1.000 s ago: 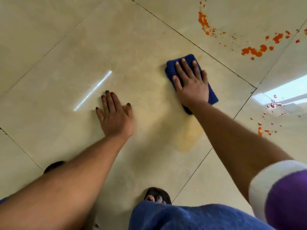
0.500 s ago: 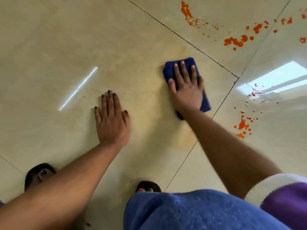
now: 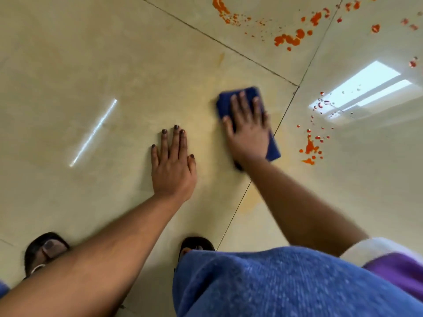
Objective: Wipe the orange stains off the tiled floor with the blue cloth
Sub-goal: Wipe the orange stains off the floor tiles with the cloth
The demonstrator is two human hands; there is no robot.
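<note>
Right hand (image 3: 248, 131) flat on the blue cloth (image 3: 246, 120), fingers straight and spread, pressing it to the tiled floor (image 3: 91, 53); it grips nothing, only bears down. Hand and cloth are blurred. Cloth lies folded on the large central tile, just beside the grout line that runs toward the person's feet. Left hand (image 3: 172, 165) flat on the floor, fingers straight, near the cloth but apart from it; seems to serve as a prop. Step in hand, by my judgement: wiping the central tile, where only a faint yellowish film (image 3: 250, 203) shows along the grout line. Bright orange stains remain: a spatter cluster (image 3: 310, 146) on the next tile across that grout line, near the cloth, and a longer trail (image 3: 288, 38) on the far tile, well apart. Task looks partly done. Next move likely calls for sliding the pressed cloth across the grout line onto the near cluster, keeping firm flat pressure so the wet drops lift, not smear.
</note>
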